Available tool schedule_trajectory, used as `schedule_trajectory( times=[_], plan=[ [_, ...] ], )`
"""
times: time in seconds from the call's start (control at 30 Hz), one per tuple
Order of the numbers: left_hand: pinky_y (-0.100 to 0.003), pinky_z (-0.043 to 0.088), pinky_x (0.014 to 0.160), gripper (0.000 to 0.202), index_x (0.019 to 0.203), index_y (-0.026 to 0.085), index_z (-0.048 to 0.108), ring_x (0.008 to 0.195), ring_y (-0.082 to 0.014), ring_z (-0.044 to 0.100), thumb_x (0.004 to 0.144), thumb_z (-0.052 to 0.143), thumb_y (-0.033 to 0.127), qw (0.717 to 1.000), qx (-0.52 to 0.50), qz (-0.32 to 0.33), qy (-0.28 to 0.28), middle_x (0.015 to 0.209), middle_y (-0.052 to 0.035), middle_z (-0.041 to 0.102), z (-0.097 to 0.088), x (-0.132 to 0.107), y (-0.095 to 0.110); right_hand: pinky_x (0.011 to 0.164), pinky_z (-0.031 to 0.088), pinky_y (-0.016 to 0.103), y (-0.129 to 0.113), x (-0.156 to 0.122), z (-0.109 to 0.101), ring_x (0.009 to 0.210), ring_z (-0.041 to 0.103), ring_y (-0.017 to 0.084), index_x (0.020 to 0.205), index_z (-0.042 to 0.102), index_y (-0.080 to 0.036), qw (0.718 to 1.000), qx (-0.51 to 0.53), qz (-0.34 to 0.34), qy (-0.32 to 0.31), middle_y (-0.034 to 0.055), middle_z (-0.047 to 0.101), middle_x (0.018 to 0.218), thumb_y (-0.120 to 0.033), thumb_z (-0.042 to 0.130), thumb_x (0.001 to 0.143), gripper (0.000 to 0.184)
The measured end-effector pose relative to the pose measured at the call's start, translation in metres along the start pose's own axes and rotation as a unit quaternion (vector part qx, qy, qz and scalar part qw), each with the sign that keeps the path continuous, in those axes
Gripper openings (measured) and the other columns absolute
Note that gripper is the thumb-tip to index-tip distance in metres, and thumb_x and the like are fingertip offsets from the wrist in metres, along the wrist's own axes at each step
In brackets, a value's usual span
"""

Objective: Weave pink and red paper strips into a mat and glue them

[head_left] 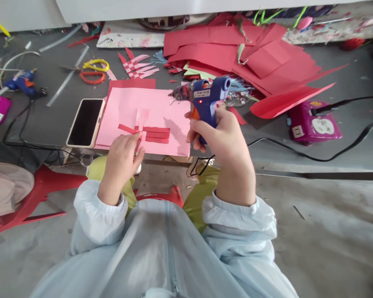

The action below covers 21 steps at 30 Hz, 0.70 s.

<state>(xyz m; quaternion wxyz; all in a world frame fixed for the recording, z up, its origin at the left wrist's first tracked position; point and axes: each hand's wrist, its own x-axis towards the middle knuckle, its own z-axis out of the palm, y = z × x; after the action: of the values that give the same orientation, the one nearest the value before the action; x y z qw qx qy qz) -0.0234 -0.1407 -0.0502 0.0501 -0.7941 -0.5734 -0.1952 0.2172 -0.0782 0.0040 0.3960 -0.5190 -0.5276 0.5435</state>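
Note:
My right hand (216, 132) is wrapped round the handle of a blue hot glue gun (205, 93), its nozzle pointing left above a pink sheet of paper (118, 103). A small red light glows on the gun's side. My left hand (121, 155) is closed at the sheet's front edge, fingertips pinching the near end of the woven paper strips (157, 135). These are red strips lying sideways, crossed by a pale pink one. One red strip slants out to the left. My fingers partly hide the crossing.
A phone (85, 123) lies left of the sheet, with scissors (93, 71) behind it. A second glue gun (21, 82) rests farther left. Red paper sheets (273, 58) are heaped at the back right. A purple power box (312, 122) with a black cable stands right.

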Motion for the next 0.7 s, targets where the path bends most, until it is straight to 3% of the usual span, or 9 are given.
schedule_trajectory(
  times=[0.17, 0.3, 0.7],
  plan=[
    [-0.042, 0.052, 0.102, 0.032, 0.129, 0.017, 0.057, 0.111, -0.0241, 0.067, 0.099, 0.051, 0.025, 0.999, -0.02, -0.014, 0.04, 0.12, -0.0105, 0.073, 0.008, -0.003, -0.006, 0.036, 0.044, 0.021, -0.001, -0.012, 0.003, 0.04, 0.058, 0.012, 0.083, 0.058, -0.019, 0.993, 0.007, 0.079, -0.09, -0.0012, 0.066, 0.054, -0.015, 0.056, 0.068, 0.015],
    [-0.04, 0.054, 0.1, 0.033, 0.13, 0.019, 0.058, 0.112, -0.0226, 0.067, 0.098, 0.051, 0.023, 0.997, -0.056, -0.042, 0.025, 0.121, -0.009, 0.073, 0.007, -0.004, -0.007, 0.038, 0.048, 0.021, 0.005, -0.018, 0.007, 0.041, 0.06, 0.012, 0.086, 0.056, -0.019, 0.979, -0.015, 0.127, -0.158, -0.0017, 0.067, 0.053, -0.016, 0.054, 0.069, 0.017],
    [-0.042, 0.053, 0.103, 0.036, 0.131, 0.015, 0.058, 0.114, -0.0248, 0.065, 0.098, 0.043, 0.016, 0.994, -0.083, -0.066, -0.01, 0.12, -0.0115, 0.071, 0.003, -0.005, -0.001, 0.037, 0.047, 0.019, 0.009, -0.022, 0.016, 0.04, 0.057, 0.009, 0.069, 0.05, -0.021, 0.961, -0.097, 0.178, -0.188, -0.0029, 0.064, 0.051, -0.015, 0.052, 0.067, 0.006]
  ],
)
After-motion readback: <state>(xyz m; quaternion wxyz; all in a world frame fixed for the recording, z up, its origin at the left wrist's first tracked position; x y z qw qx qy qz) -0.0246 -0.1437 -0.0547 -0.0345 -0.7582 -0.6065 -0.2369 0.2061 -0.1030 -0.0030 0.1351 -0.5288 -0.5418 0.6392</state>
